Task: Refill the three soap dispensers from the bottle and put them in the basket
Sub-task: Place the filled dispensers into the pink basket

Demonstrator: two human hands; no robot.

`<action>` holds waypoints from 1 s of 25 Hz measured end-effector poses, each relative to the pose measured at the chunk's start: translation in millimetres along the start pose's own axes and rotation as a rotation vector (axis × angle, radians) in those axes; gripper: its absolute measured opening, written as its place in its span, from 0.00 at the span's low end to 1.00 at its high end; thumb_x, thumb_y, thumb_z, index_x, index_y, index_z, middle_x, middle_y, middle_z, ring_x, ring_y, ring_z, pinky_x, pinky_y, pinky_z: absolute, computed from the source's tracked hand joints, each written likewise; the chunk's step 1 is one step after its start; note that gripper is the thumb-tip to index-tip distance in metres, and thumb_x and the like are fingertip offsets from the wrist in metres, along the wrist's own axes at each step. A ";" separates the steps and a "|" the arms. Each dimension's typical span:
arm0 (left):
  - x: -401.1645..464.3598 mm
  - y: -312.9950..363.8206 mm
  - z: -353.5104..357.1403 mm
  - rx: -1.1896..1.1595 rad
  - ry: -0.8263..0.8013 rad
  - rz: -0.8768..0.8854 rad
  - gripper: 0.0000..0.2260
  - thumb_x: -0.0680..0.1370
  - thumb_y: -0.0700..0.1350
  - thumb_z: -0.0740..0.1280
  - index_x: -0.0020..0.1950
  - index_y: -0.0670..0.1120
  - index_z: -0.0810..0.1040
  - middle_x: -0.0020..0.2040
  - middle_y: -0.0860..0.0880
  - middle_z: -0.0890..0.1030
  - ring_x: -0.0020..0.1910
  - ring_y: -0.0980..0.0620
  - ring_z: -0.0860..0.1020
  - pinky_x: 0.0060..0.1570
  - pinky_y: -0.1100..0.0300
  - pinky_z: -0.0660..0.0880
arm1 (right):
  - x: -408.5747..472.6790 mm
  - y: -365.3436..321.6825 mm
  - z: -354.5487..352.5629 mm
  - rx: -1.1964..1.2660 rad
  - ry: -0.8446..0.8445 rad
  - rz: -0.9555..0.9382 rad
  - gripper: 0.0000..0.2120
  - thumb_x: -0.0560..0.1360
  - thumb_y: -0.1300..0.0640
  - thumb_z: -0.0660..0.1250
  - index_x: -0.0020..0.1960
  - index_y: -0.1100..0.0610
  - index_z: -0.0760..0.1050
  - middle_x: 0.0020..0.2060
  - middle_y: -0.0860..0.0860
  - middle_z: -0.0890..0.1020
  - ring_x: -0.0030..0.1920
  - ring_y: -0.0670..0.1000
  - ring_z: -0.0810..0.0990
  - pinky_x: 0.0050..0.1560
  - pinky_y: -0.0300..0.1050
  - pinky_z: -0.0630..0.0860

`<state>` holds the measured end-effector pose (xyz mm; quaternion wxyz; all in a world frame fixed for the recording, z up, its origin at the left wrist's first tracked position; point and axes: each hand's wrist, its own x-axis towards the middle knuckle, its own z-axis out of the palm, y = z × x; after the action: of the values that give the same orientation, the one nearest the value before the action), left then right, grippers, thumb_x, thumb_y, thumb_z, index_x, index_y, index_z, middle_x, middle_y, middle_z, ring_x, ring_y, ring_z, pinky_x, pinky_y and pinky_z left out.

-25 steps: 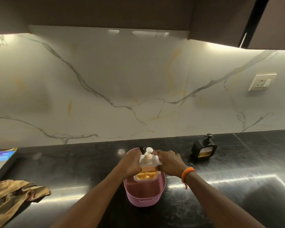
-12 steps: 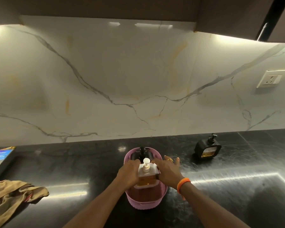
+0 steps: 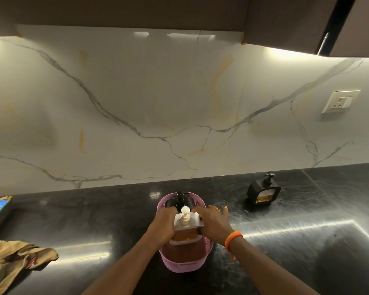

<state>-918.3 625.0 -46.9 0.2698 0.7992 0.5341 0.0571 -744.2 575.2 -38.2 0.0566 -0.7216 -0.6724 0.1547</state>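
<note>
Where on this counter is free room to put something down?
Bare counter lies between the cloth and the pink basket, and right of it, nearer than the lone black dispenser. Crowded: the basket, with a second black dispenser, the white dispenser, left hand and right hand.

bare forearms (image 3: 124, 265), orange wristband (image 3: 233, 239), ring (image 3: 216, 209)

Pink basket (image 3: 185, 262), white dispenser (image 3: 192, 222) with amber soap (image 3: 185, 236), black dispenser (image 3: 263, 191), grey-veined white backsplash (image 3: 179, 103), orange wristband (image 3: 233, 238).
</note>
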 end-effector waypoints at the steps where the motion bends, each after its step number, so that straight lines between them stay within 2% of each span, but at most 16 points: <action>1: -0.4 1.1 -0.8 -0.003 0.006 -0.005 0.17 0.76 0.51 0.71 0.63 0.52 0.73 0.58 0.52 0.78 0.51 0.54 0.78 0.55 0.61 0.77 | -1.4 -0.5 -1.3 -0.002 -0.005 0.003 0.23 0.75 0.52 0.69 0.68 0.43 0.67 0.65 0.49 0.76 0.72 0.59 0.65 0.69 0.74 0.41; 4: -1.6 6.6 -6.1 0.024 0.029 -0.003 0.15 0.76 0.51 0.71 0.60 0.50 0.74 0.54 0.51 0.79 0.49 0.54 0.78 0.54 0.59 0.79 | -2.9 -0.3 -5.3 0.011 0.003 0.006 0.22 0.75 0.52 0.69 0.67 0.45 0.69 0.64 0.50 0.77 0.71 0.59 0.67 0.69 0.74 0.43; 7: -4.1 10.9 -14.1 0.062 0.048 0.008 0.13 0.75 0.45 0.71 0.58 0.48 0.75 0.51 0.50 0.79 0.48 0.53 0.78 0.51 0.61 0.79 | -4.6 -1.1 -13.0 0.018 0.046 0.000 0.21 0.74 0.53 0.70 0.66 0.48 0.70 0.59 0.52 0.80 0.67 0.59 0.72 0.69 0.75 0.48; 11: -5.7 19.7 -30.3 0.131 0.154 0.046 0.07 0.78 0.43 0.69 0.55 0.46 0.77 0.46 0.49 0.81 0.40 0.55 0.77 0.42 0.67 0.75 | -10.3 -2.7 -27.4 0.033 0.091 0.001 0.23 0.73 0.51 0.72 0.65 0.49 0.70 0.55 0.51 0.82 0.63 0.58 0.76 0.69 0.75 0.50; 15: -6.8 45.9 -43.1 0.112 0.274 0.086 0.05 0.78 0.44 0.69 0.51 0.48 0.75 0.42 0.51 0.79 0.36 0.55 0.76 0.40 0.65 0.76 | -21.5 9.3 -46.9 0.123 0.187 0.049 0.19 0.73 0.47 0.70 0.62 0.50 0.73 0.54 0.49 0.82 0.59 0.54 0.78 0.70 0.71 0.53; 18: -7.9 71.9 -39.6 0.065 0.339 0.152 0.09 0.77 0.44 0.70 0.55 0.48 0.75 0.48 0.50 0.81 0.40 0.55 0.77 0.43 0.68 0.73 | -34.3 33.7 -61.4 0.184 0.234 0.103 0.22 0.73 0.48 0.71 0.65 0.51 0.72 0.55 0.50 0.82 0.58 0.53 0.79 0.69 0.68 0.59; 22: -7.8 115.7 -22.5 0.033 0.352 0.207 0.17 0.77 0.39 0.69 0.65 0.46 0.72 0.59 0.48 0.79 0.51 0.52 0.78 0.46 0.67 0.70 | -54.4 72.9 -80.0 0.183 0.273 0.127 0.21 0.73 0.48 0.72 0.63 0.53 0.73 0.49 0.50 0.82 0.50 0.52 0.81 0.60 0.60 0.74; 25: -3.1 160.5 -4.1 0.004 0.285 0.213 0.20 0.75 0.36 0.70 0.66 0.45 0.72 0.62 0.47 0.77 0.57 0.49 0.78 0.50 0.64 0.72 | -75.6 111.6 -93.9 0.212 0.285 0.165 0.21 0.73 0.48 0.71 0.63 0.53 0.73 0.49 0.49 0.80 0.51 0.53 0.79 0.60 0.59 0.73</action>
<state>-789.1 578.2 36.1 0.1820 0.8356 0.4794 0.1969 -613.3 502.4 29.4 0.2142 -0.7788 -0.5761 0.1249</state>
